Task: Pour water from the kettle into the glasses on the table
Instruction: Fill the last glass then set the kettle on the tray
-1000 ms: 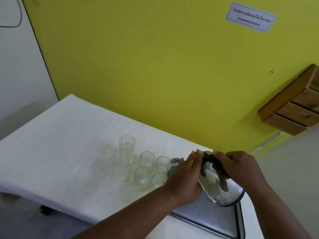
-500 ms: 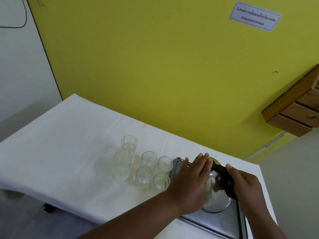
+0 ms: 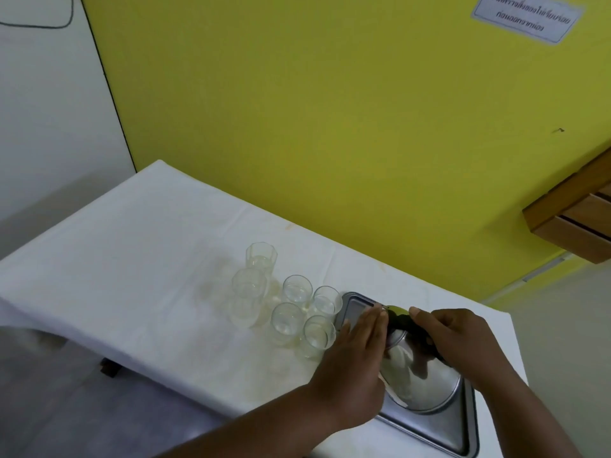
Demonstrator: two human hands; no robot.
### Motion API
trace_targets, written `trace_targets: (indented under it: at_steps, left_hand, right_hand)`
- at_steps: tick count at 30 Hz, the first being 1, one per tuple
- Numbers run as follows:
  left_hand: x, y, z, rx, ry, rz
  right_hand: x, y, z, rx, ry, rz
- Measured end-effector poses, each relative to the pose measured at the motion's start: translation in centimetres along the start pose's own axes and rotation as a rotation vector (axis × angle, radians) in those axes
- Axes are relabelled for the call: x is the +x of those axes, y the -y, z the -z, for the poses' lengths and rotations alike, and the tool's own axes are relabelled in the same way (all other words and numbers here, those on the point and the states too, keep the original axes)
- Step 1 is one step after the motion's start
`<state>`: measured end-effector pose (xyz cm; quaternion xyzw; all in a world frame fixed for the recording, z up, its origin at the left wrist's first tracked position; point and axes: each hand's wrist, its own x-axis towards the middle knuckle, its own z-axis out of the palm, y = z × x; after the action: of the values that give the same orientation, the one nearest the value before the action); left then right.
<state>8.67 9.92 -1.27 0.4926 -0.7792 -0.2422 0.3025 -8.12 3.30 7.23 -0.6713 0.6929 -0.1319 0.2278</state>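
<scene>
A shiny steel kettle point(image 3: 421, 378) with a black handle stands on a metal tray point(image 3: 355, 307) at the table's right end. My right hand point(image 3: 459, 345) is closed around the kettle's black handle. My left hand point(image 3: 353, 361) lies flat against the kettle's left side, fingers together and stretched out. Several clear glasses point(image 3: 287, 319) stand in a cluster just left of the tray; the tall back glass point(image 3: 261, 259) holds a little water. The kettle's spout is hidden behind my left hand.
The table wears a white cloth point(image 3: 132, 259) and stands against a yellow wall point(image 3: 330, 127). A wooden shelf unit point(image 3: 575, 219) hangs on the wall at the right. The table's near edge drops off at the lower left.
The kettle was tilted a second ago, then came upright on the tray. Both hands have stayed on it, and the view has shifted slightly.
</scene>
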Motion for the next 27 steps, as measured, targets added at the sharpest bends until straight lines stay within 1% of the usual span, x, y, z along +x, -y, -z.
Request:
trace_targets:
  at_steps: [6,10,17,27]
  left_hand:
    - [-0.9,0.4,-0.5,-0.113,-0.022,0.077]
    - [-1.2,0.5,-0.8,-0.162,-0.042,0.106]
    - [-1.1,0.2,-0.7,-0.183,-0.096,0.085]
    - [-0.7,0.1,-0.4,-0.179,-0.101,0.064]
  right_hand:
    - [1.1,1.1,-0.6,-0.204,0.039,0.076]
    - [1.4,1.8,-0.5,-0.293,0.028,0.12]
    - [1.5,2.4,0.0,-0.348,0.034,0.151]
    - [1.6,2.8,0.7,-0.381,0.009,0.169]
